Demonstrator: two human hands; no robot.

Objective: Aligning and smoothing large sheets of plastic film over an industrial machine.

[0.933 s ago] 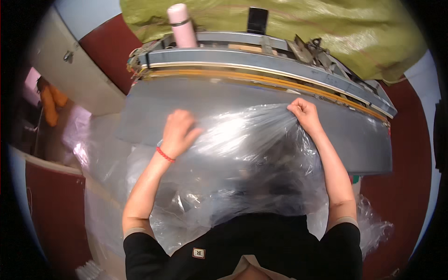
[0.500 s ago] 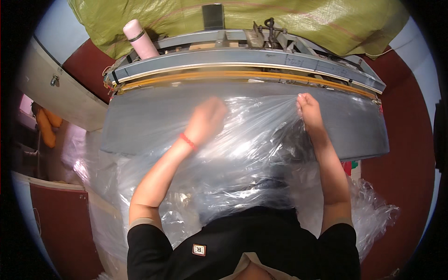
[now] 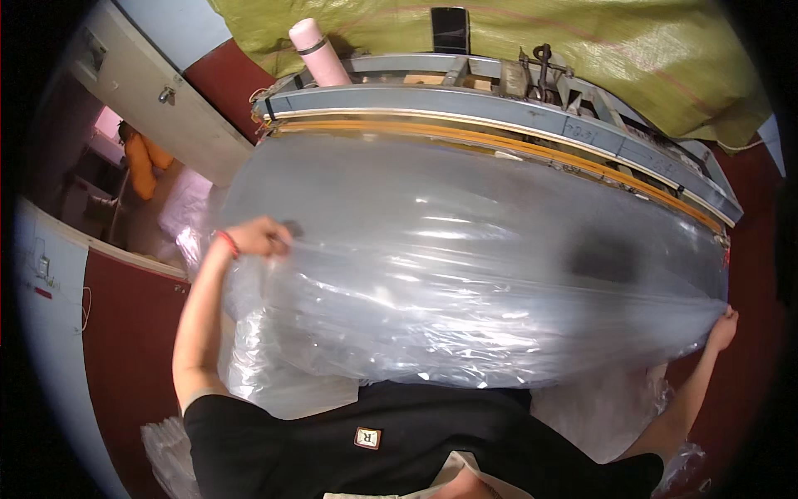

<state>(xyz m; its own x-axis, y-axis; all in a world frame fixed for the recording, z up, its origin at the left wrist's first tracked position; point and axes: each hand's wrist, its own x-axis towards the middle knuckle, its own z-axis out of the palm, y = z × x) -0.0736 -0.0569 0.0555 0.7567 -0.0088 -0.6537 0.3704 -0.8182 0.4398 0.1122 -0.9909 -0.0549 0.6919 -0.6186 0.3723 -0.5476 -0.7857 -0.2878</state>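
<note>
A wide sheet of clear plastic film (image 3: 465,316) stretches between my hands, over the front of a grey work surface (image 3: 357,170). My left hand (image 3: 264,236), with a red band at the wrist, has its fingers closed on the film near the surface's left side. Far out to the right, my right hand (image 3: 723,329) pinches the film's other side by the surface's right end. Creases run through the film from hand to hand, and its near part hangs down against my body.
Behind the surface runs a grey metal bar (image 3: 416,101) with orange strips (image 3: 432,137) along it. A pink bottle (image 3: 320,54), a black phone (image 3: 450,30) and a metal clamp (image 3: 542,71) are at the back. More crumpled film (image 3: 266,358) hangs below. A door (image 3: 158,91) stands ajar at left.
My hands have moved far apart, the left leftward and the right outward and down, spreading the bunched film wide. The view has shifted and tilted.
</note>
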